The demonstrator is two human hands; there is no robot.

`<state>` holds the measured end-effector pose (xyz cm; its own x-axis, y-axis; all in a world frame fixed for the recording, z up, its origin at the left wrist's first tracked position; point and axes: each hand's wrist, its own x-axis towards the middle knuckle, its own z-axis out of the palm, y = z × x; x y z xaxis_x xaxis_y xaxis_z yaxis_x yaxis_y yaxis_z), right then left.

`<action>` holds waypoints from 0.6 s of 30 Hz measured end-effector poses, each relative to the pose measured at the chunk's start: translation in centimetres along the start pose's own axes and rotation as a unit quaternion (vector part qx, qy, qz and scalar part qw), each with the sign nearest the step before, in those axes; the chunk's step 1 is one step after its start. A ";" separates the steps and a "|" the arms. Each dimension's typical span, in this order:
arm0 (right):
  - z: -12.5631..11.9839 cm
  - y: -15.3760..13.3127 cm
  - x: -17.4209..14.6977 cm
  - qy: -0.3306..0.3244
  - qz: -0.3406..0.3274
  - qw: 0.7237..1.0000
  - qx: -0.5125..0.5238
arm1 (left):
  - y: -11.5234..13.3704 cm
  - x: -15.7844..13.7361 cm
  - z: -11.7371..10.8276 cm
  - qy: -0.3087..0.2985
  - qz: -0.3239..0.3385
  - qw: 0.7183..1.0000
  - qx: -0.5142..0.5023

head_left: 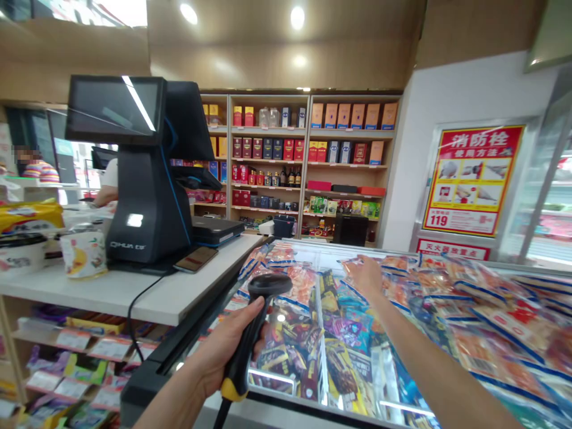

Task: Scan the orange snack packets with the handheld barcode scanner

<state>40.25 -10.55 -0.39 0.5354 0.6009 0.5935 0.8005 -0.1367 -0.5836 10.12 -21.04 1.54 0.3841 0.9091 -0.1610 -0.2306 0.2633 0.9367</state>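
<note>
My left hand [236,342] is wrapped round the handle of a black barcode scanner [252,333] with a yellow end and a cable running down. The scanner's head is raised over the glass-topped freezer [281,381], where wrapped ice creams [290,345] show below. My right hand [365,275] reaches to the far side of the freezer, among clear packets of pinkish food [482,345] with blue edges. It touches or lies close to one of these packets [351,266]; its fingers are blurred, so the grip cannot be made out.
On the counter [214,271] to the left stand a checkout terminal [147,196], a phone [195,260] and a patterned cup [84,253]. Snack shelves [74,339] sit beneath. Behind are shelves of boxes and bottles [268,149]. A person in stripes [42,170] is at far left.
</note>
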 end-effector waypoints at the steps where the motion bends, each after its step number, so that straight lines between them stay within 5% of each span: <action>1: -0.8 1.4 0.0 0.020 0.025 0.999 -0.031 | -0.1 0.0 0.5 -0.007 -0.003 1.000 0.003; 7: -1.5 5.5 -0.5 0.012 0.159 0.979 -0.126 | -0.6 -0.4 3.1 0.001 0.001 1.000 0.026; 18: 0.0 6.0 0.5 -0.029 0.053 0.986 -0.157 | -0.2 -1.3 4.0 0.020 0.004 0.999 0.035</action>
<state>45.29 -11.11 -3.57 0.6121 0.6120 0.5007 0.7893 -0.4336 -0.4348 13.25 -23.61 2.86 0.3455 0.9238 -0.1648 -0.1706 0.2345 0.9570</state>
